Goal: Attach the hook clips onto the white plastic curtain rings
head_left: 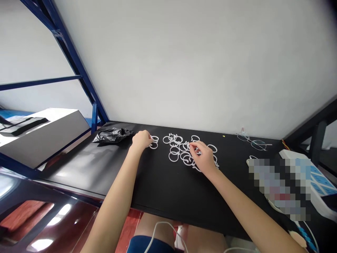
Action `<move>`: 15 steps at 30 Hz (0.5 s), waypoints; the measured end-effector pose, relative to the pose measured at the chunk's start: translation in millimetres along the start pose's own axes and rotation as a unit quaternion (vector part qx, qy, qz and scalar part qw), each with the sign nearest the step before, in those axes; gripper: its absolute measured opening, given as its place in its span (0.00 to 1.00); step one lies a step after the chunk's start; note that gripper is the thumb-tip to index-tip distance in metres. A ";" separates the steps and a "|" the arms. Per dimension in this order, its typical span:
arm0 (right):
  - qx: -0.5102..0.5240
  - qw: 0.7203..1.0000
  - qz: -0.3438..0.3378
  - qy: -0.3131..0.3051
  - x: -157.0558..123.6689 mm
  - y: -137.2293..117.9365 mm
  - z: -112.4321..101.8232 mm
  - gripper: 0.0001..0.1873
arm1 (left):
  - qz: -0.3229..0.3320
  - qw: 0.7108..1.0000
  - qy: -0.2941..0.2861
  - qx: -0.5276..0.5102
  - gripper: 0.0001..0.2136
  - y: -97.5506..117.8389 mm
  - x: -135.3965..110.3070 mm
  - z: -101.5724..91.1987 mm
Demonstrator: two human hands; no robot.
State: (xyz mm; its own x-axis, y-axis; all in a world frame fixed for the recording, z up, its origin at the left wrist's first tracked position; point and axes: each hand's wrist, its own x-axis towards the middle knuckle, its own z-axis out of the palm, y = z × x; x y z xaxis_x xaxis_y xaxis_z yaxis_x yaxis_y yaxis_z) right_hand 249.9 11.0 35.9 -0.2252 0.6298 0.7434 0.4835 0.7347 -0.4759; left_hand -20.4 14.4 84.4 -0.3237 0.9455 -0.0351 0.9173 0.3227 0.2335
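Forearms [117, 200], cropped below; right hand [202, 154] partly hides white rings [174, 154]; left hand [142, 140] curls beside others; finger grips indeterminable.

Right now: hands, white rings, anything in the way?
Left hand at the small ring group, grip unclear. Right hand over the larger ring cluster, hiding part of it. Black plastic bag beside left hand, not on rings.

White rings [179, 153] on black table [163, 188]

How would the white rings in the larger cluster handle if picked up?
The white rings look light, being so thin. Overlapping, they may snag on each other when lifted. Lying on the black table, they'd probably slide rather than roll.
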 end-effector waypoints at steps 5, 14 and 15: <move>0.000 1.000 -0.003 0.001 -0.4 -1.1 -0.1 0.07 | 0.006 1.000 -0.013 0.013 0.09 3.0 -2.9 0.1; 0.015 1.000 0.010 -0.011 -1.7 -0.4 1.0 0.08 | 0.185 0.977 0.106 -0.010 0.11 32.6 -16.1 23.0; 0.015 1.000 0.012 -0.011 -1.7 -0.3 0.8 0.08 | 0.225 0.969 0.105 -0.005 0.13 36.9 -17.8 28.4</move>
State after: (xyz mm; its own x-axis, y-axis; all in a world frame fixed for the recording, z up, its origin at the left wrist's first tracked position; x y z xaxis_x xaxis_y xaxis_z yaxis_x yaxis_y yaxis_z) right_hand 249.4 9.9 34.5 -0.2336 0.6521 0.7212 0.4632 0.7268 -0.5071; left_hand 25.8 10.7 66.1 0.0665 0.9602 0.2713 0.9747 -0.1207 0.1882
